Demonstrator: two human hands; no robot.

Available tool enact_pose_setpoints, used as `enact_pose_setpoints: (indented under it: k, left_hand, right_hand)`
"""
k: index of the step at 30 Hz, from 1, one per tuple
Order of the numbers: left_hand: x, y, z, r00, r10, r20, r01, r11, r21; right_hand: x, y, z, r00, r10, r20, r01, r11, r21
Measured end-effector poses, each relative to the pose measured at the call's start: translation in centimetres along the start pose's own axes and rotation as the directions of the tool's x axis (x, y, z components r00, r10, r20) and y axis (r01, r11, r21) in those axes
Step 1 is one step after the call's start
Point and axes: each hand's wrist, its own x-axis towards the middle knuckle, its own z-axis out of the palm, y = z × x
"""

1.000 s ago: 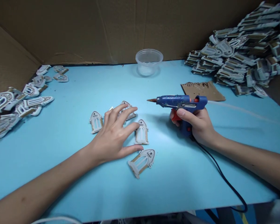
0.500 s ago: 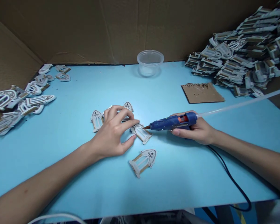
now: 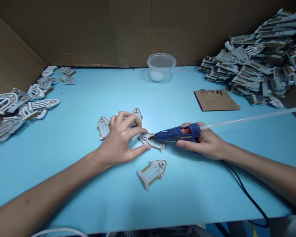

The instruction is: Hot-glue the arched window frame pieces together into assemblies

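My left hand (image 3: 120, 138) grips a small white arched window piece (image 3: 144, 139) between thumb and index finger, flat on the blue table. Wrapped in my right hand (image 3: 207, 141) is a blue glue gun (image 3: 175, 133) with a long clear glue stick in its back. The gun's nozzle points left and is over the held piece. Another window piece (image 3: 103, 127) lies left of my left hand, and one more (image 3: 137, 113) is partly hidden behind its fingers. Nearer the front edge rests a grey-white window piece (image 3: 153, 172) with brown sides.
A clear plastic cup (image 3: 161, 67) stands at the back. A torn cardboard piece (image 3: 216, 100) lies at right, before a large pile of window pieces (image 3: 249, 70). More pieces (image 3: 37, 93) lie at left. Cardboard walls (image 3: 93, 33) surround the blue table (image 3: 88, 197). A black cable runs at right.
The held piece has turned, its pointed end now facing left. The glue gun has moved slightly left, its nozzle farther over the piece. The view has shifted a little.
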Motion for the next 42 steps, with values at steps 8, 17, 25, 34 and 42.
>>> enact_pose_setpoints:
  k: [8, 17, 25, 34, 42]
  left_hand:
    - [-0.05, -0.04, 0.18, 1.000, 0.017, -0.003, -0.017, 0.999, 0.034]
    - [0.00, -0.07, 0.25, 1.000, 0.026, -0.001, -0.026, 1.000, 0.011]
    - [0.03, -0.22, 0.24, 1.000, 0.029, 0.010, -0.029, 1.000, 0.000]
    - [0.05, -0.27, 0.20, 1.000, 0.017, 0.018, -0.017, 1.000, -0.007]
    - [0.08, -0.38, 0.29, 1.000, -0.003, 0.016, 0.004, 1.000, -0.020]
  right_hand:
    - [-0.13, 0.18, 0.11, 1.000, 0.013, 0.015, -0.012, 0.998, -0.066]
    - [-0.08, -0.36, 0.05, 1.000, -0.018, 0.022, 0.020, 0.996, -0.086]
    - [-0.11, -0.39, 0.02, 0.997, -0.080, 0.016, 0.082, 0.990, -0.118]
    - [-0.22, -0.15, 0.07, 0.997, -0.079, 0.015, 0.080, 0.992, -0.102]
    - [-0.12, -0.36, 0.27, 1.000, -0.004, -0.004, 0.004, 1.000, 0.000]
